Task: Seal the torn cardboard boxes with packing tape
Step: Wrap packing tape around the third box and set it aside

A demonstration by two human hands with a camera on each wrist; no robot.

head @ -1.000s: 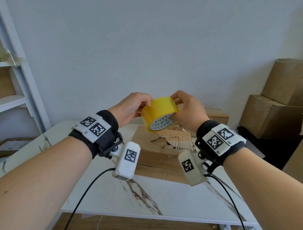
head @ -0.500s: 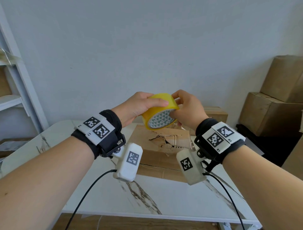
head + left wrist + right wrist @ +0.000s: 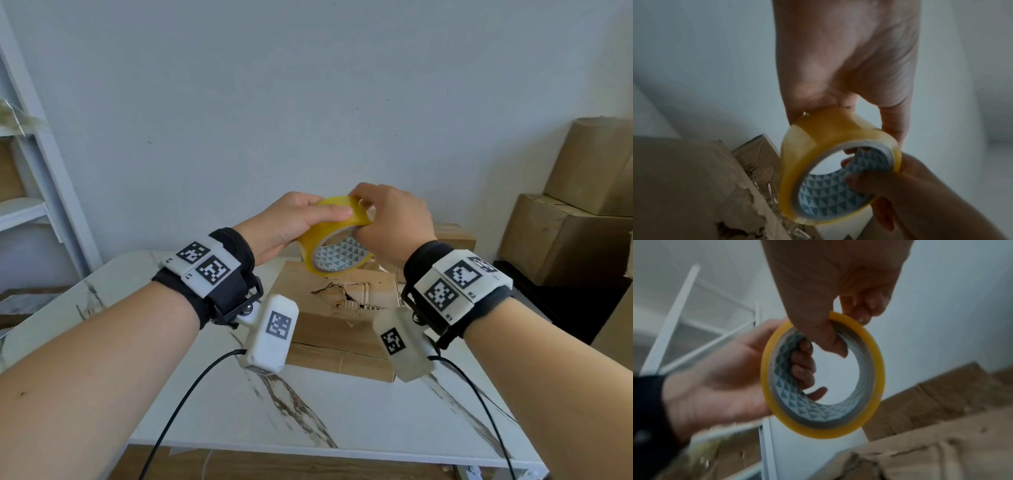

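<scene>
A yellow roll of packing tape [image 3: 313, 248] with a triangle-patterned core is held in the air by both hands. My left hand [image 3: 305, 219] grips it from the left, thumb laid across the top and fingers curled into the core [image 3: 803, 366]. My right hand [image 3: 387, 219] pinches the right rim, thumb inside the core [image 3: 835, 344] and fingertips on the outer edge. Directly below lies a flat cardboard box [image 3: 329, 329] with a jagged tear [image 3: 342, 294] in its top. The roll [image 3: 797, 162] hovers just above the box [image 3: 684, 178].
The box rests on a white marble table [image 3: 342, 418]. A second box [image 3: 452, 236] sits behind it. Stacked cardboard boxes [image 3: 565, 236] stand at the right, a white shelf unit [image 3: 44, 192] at the left. Two black cables hang from the wrist cameras.
The roll has tipped so its opening faces more downward. My left thumb has slid over the top of the roll, and my right fingers have shifted onto its upper rim.
</scene>
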